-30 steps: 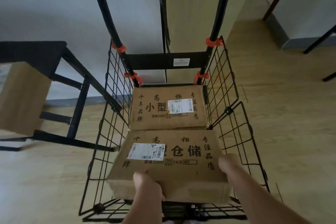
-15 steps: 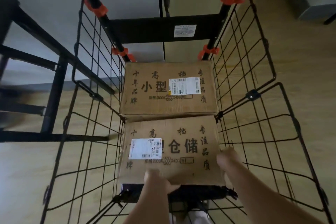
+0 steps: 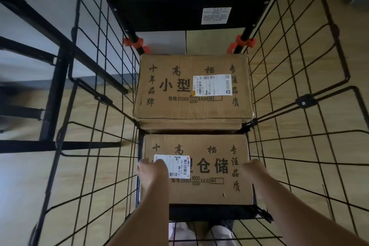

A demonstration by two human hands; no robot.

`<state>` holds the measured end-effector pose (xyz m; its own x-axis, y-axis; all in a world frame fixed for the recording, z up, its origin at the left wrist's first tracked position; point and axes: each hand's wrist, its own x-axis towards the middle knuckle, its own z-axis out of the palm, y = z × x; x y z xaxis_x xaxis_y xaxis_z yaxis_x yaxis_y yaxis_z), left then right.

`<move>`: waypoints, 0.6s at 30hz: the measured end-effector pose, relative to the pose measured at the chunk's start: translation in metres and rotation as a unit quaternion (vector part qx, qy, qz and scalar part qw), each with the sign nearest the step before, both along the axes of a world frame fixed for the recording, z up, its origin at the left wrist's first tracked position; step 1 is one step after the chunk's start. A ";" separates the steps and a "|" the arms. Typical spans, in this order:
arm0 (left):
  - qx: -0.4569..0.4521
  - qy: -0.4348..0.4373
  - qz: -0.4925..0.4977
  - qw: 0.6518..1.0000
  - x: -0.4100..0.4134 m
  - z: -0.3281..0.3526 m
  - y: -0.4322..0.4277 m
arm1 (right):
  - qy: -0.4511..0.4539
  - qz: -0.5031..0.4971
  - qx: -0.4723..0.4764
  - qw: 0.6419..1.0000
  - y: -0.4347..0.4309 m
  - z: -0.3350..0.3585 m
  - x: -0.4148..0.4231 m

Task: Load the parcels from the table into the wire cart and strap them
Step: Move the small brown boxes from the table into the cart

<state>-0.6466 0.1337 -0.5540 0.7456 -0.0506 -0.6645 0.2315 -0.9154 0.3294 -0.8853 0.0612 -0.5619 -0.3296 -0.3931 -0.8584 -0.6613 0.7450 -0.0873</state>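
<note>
Two brown cardboard parcels with black printed characters and white shipping labels lie flat inside the black wire cart (image 3: 303, 103). The far parcel (image 3: 179, 102) sits against the cart's back, slightly higher. The near parcel (image 3: 209, 190) lies low on the cart floor in front of it. My left hand (image 3: 152, 170) rests on the near parcel's top left, partly over its label. My right hand (image 3: 253, 168) lies against that parcel's right top edge, its fingertips hidden by the edge. No strap is visible.
The cart's wire side walls rise close on both sides of my arms. Its black handle frame (image 3: 179, 14) with orange clips (image 3: 132, 42) stands behind the parcels. A black metal table frame (image 3: 54, 94) stands left of the cart. My shoes (image 3: 219, 231) show below, on a wooden floor.
The near parcel has gone down from tilted and raised to flat on the cart floor. My left hand slid from its near edge onto its top left. The view dipped deeper into the cart.
</note>
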 end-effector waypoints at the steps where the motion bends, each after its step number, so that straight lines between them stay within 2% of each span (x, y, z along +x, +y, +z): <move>1: -0.025 -0.006 -0.018 1.000 0.007 0.000 -0.007 | -0.003 -0.015 -0.006 1.000 -0.001 -0.001 0.001; 5: -0.070 -0.027 -0.047 0.996 0.040 -0.011 -0.044 | -0.034 -0.073 -0.122 0.989 -0.010 -0.015 0.004; 9: -0.091 -0.009 -0.052 0.994 0.065 -0.025 -0.068 | -0.104 -0.167 -0.208 0.958 -0.047 -0.022 0.011; 14: -0.066 0.018 -0.107 0.992 0.082 -0.055 -0.075 | -0.084 -0.137 -0.183 0.970 -0.081 -0.033 0.015; 18: -0.054 0.008 -0.131 0.990 0.080 -0.061 -0.074 | -0.063 -0.147 -0.163 0.974 -0.096 -0.046 0.019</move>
